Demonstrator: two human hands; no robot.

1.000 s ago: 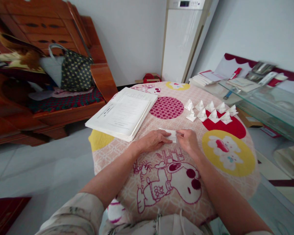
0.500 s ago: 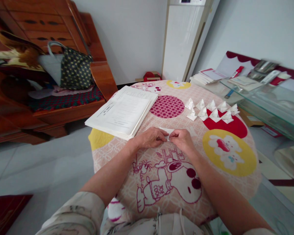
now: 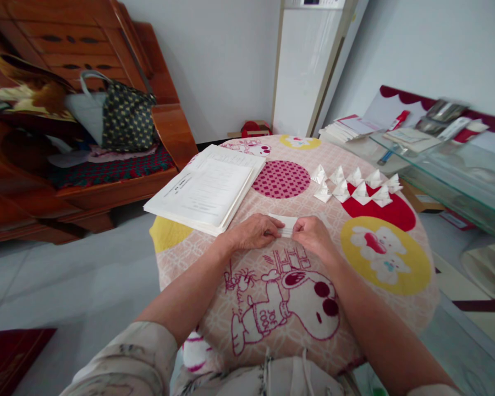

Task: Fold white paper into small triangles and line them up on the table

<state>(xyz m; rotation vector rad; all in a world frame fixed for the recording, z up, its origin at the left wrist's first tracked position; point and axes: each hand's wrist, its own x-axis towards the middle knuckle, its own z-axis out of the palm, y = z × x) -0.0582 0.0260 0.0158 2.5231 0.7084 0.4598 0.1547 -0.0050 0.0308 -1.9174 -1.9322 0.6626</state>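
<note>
A small folded strip of white paper (image 3: pixel 287 224) lies on the patterned tablecloth (image 3: pixel 272 258) between my hands. My left hand (image 3: pixel 258 230) pinches its left end, fingers curled. At the paper's right end, my right hand (image 3: pixel 312 234) has thumb and fingertips closed on the near edge. Fold lines run along the strip; its ends are hidden under my fingers. Beyond and to the left lies a stack of printed sheets (image 3: pixel 206 187). Two rows of several folded white paper pieces (image 3: pixel 361 192) stand at the far right of the table.
A glass shelf (image 3: pixel 449 170) with papers, a red marker (image 3: pixel 399 120) and a metal bowl (image 3: pixel 447 111) stands right of the table. To the left is a wooden bench (image 3: pixel 165 132) holding a patterned bag (image 3: pixel 127 115). A tall white cabinet (image 3: pixel 305 66) stands behind.
My right hand has slid to the right along the paper's near edge, so more of the strip shows between my hands. My left hand has stayed in place.
</note>
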